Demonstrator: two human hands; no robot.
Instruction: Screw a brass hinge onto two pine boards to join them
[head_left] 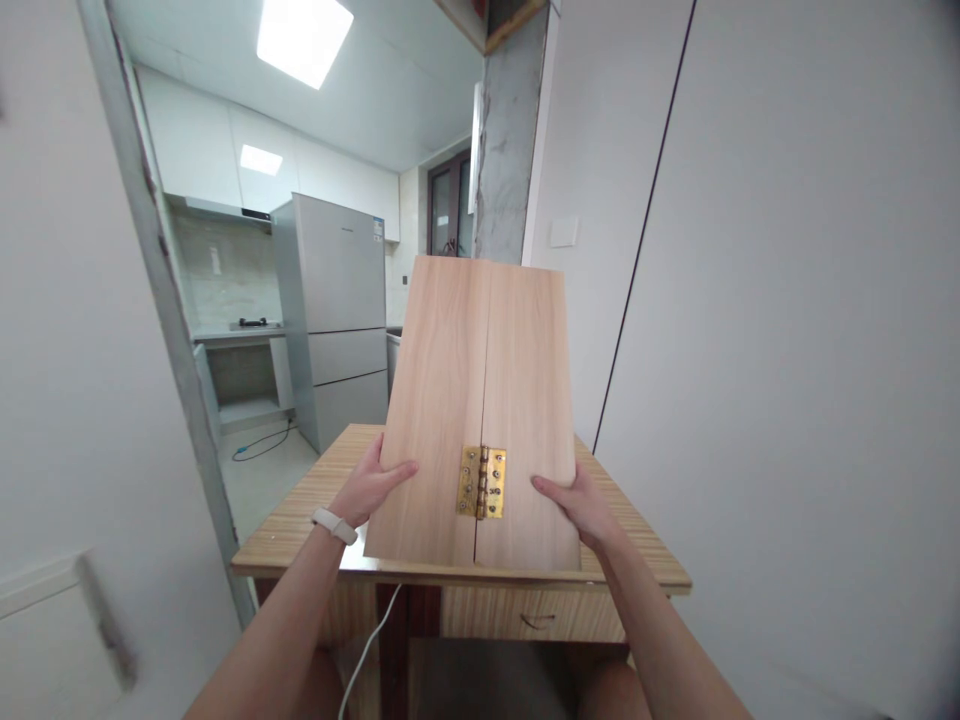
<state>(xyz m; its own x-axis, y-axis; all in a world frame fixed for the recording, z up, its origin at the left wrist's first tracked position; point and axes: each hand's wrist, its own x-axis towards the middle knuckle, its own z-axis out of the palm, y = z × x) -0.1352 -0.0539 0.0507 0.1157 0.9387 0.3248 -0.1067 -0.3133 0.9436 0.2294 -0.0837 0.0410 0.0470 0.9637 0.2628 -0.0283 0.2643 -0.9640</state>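
Two pale wooden boards stand side by side, tilted up over the desk: a left board (439,380) and a right board (529,380). A brass hinge (482,483) with several screws joins them across the seam, low down. My left hand (379,480) grips the outer edge of the left board, thumb on its face and fingers hidden behind. On the opposite edge my right hand (577,500) holds the right board in the same way. A light-coloured band (334,525) is around my left wrist.
Beneath the boards is a wood-grain desk (300,540) with a drawer (532,613). A white cable (367,645) hangs down its front. Behind to the left stand a grey fridge (341,280) and kitchen cabinets; a white wall (787,350) rises on the right.
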